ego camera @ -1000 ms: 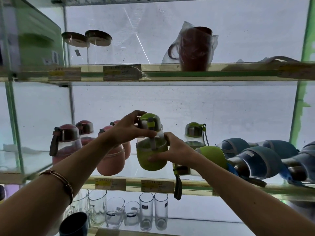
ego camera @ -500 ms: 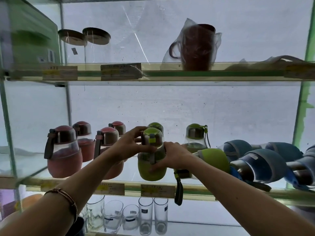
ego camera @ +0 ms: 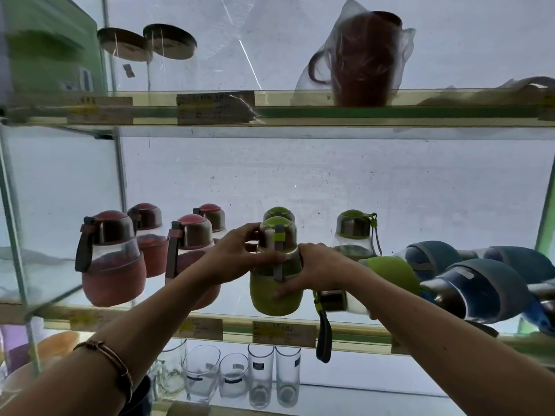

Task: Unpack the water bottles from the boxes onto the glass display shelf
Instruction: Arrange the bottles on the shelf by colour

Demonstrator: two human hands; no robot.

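A green water bottle (ego camera: pixel 274 295) with a steel cap stands upright on the middle glass shelf (ego camera: pixel 354 328). My left hand (ego camera: pixel 237 253) grips its cap and neck from the left. My right hand (ego camera: pixel 318 268) holds its body from the right. Another green bottle (ego camera: pixel 278 213) stands right behind it, and a third (ego camera: pixel 354 232) further right. A green bottle (ego camera: pixel 387 277) lies on its side behind my right wrist, its strap (ego camera: pixel 323 337) hanging over the shelf edge.
Several pink bottles (ego camera: pixel 112 259) stand on the left of the same shelf. Blue bottles (ego camera: pixel 480 286) lie on their sides at the right. The upper shelf holds a bagged brown mug (ego camera: pixel 366 55) and lidded jars (ego camera: pixel 168 40). Drinking glasses (ego camera: pixel 261 376) stand on the shelf below.
Both hands have lowered the green bottle and moved it back onto the shelf, where it now stands in front of another green bottle. The camera view has tilted slightly.
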